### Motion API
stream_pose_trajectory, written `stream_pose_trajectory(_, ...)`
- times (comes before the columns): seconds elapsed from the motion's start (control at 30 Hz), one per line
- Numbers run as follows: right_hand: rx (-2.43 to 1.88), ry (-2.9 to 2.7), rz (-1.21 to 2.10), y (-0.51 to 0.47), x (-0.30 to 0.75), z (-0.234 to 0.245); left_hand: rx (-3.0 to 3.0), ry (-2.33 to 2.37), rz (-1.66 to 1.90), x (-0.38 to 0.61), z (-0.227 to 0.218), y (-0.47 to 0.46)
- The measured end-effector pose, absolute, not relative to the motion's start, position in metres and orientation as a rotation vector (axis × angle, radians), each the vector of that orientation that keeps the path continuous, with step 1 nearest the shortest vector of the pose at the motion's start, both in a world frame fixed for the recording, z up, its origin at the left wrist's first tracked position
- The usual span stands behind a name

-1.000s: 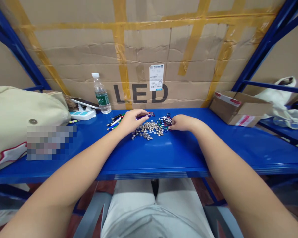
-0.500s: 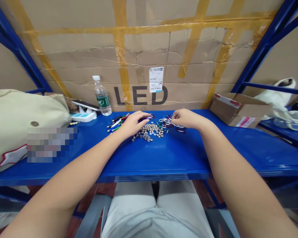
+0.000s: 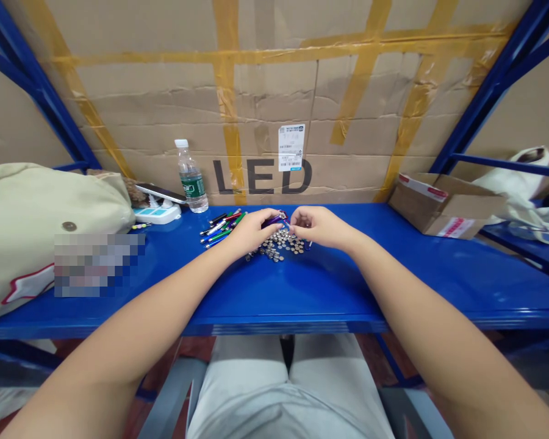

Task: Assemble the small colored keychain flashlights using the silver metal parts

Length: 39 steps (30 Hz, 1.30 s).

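The left hand (image 3: 255, 231) pinches a slim purple metal item (image 3: 274, 221) between thumb and fingers, above the far edge of a pile of small round metal pieces (image 3: 281, 245) on the blue desk (image 3: 274, 296). The item's long axis runs roughly crosswise; its free end points right and slightly away from the person, toward the right hand (image 3: 319, 225). The hand covers its other end.

The right hand is just beside that end, its fingers curled and the thumb and index tips close together. A bit of blue shows at those tips, but I cannot tell what it is or whether they grip it.

Pens (image 3: 220, 227) lie left of the left hand, mostly slanting with their right ends farther away. Behind them stands a water bottle (image 3: 193, 186), upright.
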State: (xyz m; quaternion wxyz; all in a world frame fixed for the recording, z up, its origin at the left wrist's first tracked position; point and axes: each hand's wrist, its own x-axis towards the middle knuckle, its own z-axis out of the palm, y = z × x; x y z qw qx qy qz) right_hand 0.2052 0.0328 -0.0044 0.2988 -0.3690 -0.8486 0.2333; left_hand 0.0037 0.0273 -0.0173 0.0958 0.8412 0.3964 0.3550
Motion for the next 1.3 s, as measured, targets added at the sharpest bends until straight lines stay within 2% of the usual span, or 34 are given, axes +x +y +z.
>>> stream_pose_trajectory(0.2,-0.919,-2.006,0.889,0.036,0.203,-0.008,2.539,1.272,1.106,-0.001,-0.015,0.029)
stream_pose_trajectory(0.37,-0.879,-2.026,1.106,0.031,0.198,-0.004,2.535,1.369,1.169,-0.002,-0.015,0.030)
stream_pose_trajectory(1.3,-0.838,-2.041,1.026,0.034,0.205,-0.003,2.488,1.268,1.331,-0.008,-0.013,0.030)
